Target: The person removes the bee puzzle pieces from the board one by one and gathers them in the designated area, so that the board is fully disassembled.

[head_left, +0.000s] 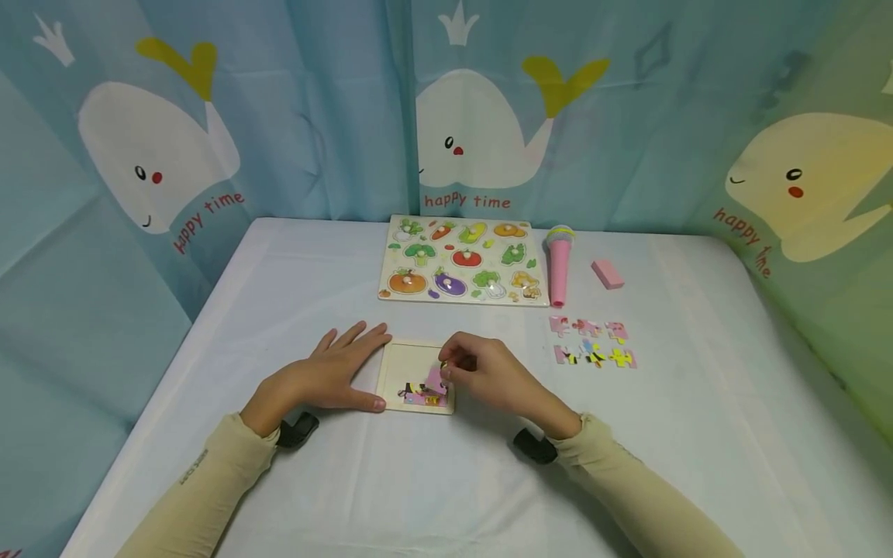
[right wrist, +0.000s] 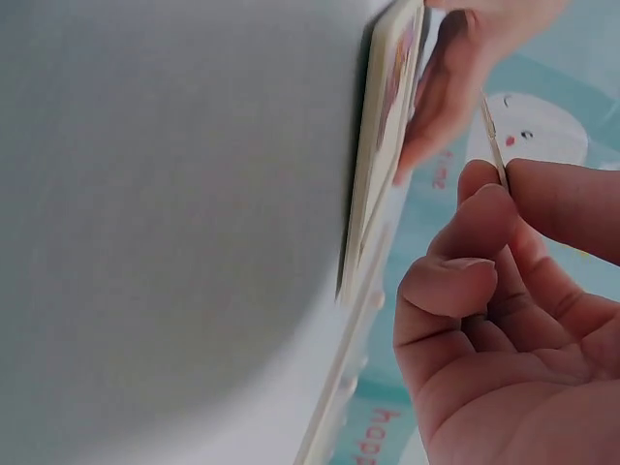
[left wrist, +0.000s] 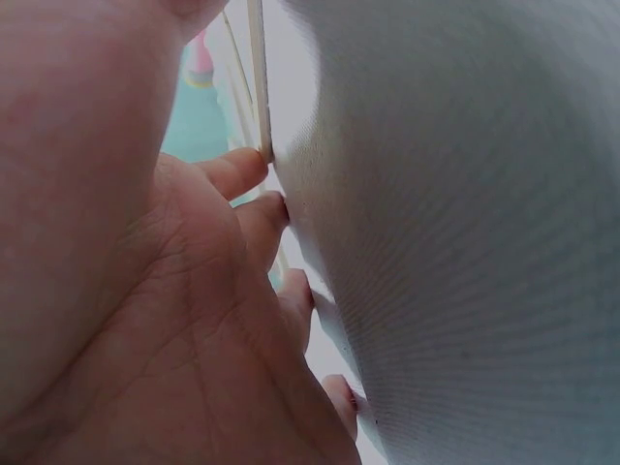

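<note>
A small wooden puzzle frame (head_left: 416, 342) lies on the table, with joined pieces (head_left: 418, 394) along its near side. The left hand (head_left: 335, 374) rests at its left edge, fingers spread and straight, thumb and index touching the border. Between right thumb and index finger, the right hand (head_left: 491, 376) pinches a pink puzzle piece (head_left: 436, 380) over the frame's right part. The right wrist view shows that piece (right wrist: 494, 140) edge-on as a thin sliver above the fingertips. In the left wrist view, the left hand's fingers (left wrist: 262, 218) lie against the table and frame edge.
Several loose puzzle pieces (head_left: 593, 355) lie in two rows at the right. Behind the frame is a vegetable peg board (head_left: 385, 263), with a pink toy microphone (head_left: 560, 271) beside it. A pink block (head_left: 608, 274) sits farther right. A whale-print curtain (head_left: 349, 139) borders the table.
</note>
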Demonstrator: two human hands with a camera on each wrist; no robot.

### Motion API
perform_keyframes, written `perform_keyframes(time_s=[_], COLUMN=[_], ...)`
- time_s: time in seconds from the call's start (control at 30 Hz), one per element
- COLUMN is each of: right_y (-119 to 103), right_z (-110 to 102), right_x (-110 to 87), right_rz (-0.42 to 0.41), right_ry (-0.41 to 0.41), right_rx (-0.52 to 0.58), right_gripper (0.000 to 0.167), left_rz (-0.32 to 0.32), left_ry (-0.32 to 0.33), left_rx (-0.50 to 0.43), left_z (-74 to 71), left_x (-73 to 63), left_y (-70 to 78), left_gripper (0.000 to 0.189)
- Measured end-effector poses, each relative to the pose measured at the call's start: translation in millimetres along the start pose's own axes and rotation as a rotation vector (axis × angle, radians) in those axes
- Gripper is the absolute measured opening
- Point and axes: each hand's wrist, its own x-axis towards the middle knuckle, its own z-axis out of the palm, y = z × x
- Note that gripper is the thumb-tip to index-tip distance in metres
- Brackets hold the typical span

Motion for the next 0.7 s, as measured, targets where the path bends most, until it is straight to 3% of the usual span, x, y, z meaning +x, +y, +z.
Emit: perform_keyframes(time_s=[0.7], right_y=[25], right_z=[-35], right_x=[-23.6], right_rz=[0.088], right_ry=[0.088], right_rx=[0.004], right_gripper=[0.009], left_rz=[0.007], left_ry=[0.002], left_rx=[-0.009], left_z=[-0.9], left_x=[-1.8], left_y=[1.4], left_gripper=[0.107])
